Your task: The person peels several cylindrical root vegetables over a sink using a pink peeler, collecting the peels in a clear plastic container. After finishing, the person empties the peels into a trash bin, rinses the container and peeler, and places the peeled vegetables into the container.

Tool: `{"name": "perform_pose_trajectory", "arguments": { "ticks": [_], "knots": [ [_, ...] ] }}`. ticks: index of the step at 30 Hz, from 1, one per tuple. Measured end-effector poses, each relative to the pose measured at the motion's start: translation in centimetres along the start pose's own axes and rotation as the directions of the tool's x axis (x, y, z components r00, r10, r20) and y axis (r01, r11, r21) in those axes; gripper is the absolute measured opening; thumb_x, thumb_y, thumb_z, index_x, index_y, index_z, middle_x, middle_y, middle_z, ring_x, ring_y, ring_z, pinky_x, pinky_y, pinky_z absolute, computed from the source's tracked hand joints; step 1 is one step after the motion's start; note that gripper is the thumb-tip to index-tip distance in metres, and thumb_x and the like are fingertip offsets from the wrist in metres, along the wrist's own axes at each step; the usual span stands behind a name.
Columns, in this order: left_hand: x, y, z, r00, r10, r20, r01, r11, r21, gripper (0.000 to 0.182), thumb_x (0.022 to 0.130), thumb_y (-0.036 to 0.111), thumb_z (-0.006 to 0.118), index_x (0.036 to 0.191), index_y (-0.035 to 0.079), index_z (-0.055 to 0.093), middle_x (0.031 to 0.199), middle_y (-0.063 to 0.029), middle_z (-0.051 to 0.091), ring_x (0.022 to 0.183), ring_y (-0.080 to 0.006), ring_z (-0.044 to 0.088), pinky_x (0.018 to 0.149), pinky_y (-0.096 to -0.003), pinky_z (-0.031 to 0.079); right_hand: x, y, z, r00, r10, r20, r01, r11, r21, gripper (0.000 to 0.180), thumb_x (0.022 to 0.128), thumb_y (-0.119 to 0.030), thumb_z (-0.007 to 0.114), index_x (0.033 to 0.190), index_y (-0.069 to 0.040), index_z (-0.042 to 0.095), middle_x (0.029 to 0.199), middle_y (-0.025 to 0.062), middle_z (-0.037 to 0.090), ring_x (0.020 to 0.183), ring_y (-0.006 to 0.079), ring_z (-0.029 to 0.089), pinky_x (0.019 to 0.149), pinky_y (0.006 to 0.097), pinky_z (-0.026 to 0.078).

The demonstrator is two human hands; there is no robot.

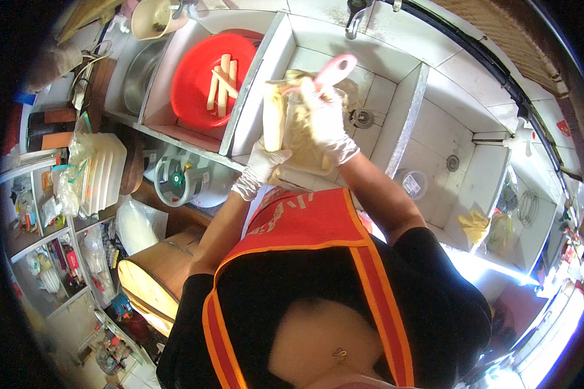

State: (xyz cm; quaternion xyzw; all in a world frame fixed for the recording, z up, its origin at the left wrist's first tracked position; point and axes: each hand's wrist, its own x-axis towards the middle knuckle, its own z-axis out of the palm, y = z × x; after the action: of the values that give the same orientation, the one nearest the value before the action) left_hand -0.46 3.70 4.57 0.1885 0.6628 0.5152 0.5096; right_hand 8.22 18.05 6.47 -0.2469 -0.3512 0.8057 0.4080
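Note:
My left hand [264, 166], in a thin white glove, grips the lower end of a long pale peeled root vegetable [273, 119] that stands nearly upright in view. My right hand [325, 116], gloved the same way, is closed around a tool with a pink handle [337, 69]; it looks like a peeler. The tool's head is close to the vegetable's upper end, partly hidden by the fingers. Under my hands, a shallow clear tray [305, 158] holds pale peelings. It sits in a white-tiled sink basin [370, 104].
Several peeled sticks [222, 85] lie in a red plastic basin [187, 97] in the left compartment. Tiled divider walls [409, 116] separate the sinks. A faucet [354, 23] hangs over the back edge. A clear plastic tub [412, 185] and a yellow cloth [473, 227] are at right.

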Motion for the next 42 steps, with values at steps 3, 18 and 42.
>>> {"name": "perform_pose_trajectory", "arguments": {
  "ticks": [3,18,42],
  "knots": [
    [-0.4,0.7,1.0,0.988,0.116,0.105,-0.102,0.986,-0.134,0.026,0.070,0.000,0.070,0.093,0.003,0.057,0.072,-0.0010,0.057,0.063,-0.0100,0.052,0.059,-0.0230,0.044,0.0,0.9,1.5,0.957,-0.227,0.180,0.250,0.961,-0.117,0.015,0.085,-0.011,0.063,0.098,-0.004,0.061,0.084,0.0032,0.063,0.074,0.0111,0.058,0.071,0.0253,0.048],
    [-1.8,1.8,-1.4,0.923,-0.205,0.325,0.273,0.946,-0.176,0.022,0.072,0.005,0.067,0.087,0.000,0.052,0.055,-0.0032,0.047,0.038,-0.0122,0.044,0.034,-0.0253,0.036,1.2,1.6,-1.4,0.948,-0.228,0.221,0.297,0.882,-0.365,0.011,0.083,-0.013,0.066,0.087,-0.004,0.061,0.085,0.0017,0.063,0.080,0.0097,0.057,0.076,0.0256,0.047],
    [-3.0,1.7,-1.8,0.878,-0.259,0.401,0.378,0.891,-0.252,0.018,0.071,0.004,0.066,0.076,0.001,0.049,0.052,-0.0051,0.047,0.030,-0.0141,0.040,0.031,-0.0253,0.033,-0.2,-1.4,-1.6,0.983,-0.138,-0.124,0.136,0.990,-0.026,0.016,0.091,-0.018,0.055,0.090,-0.003,0.059,0.073,0.0003,0.061,0.069,0.0098,0.059,0.062,0.0244,0.050]
  ]
}}
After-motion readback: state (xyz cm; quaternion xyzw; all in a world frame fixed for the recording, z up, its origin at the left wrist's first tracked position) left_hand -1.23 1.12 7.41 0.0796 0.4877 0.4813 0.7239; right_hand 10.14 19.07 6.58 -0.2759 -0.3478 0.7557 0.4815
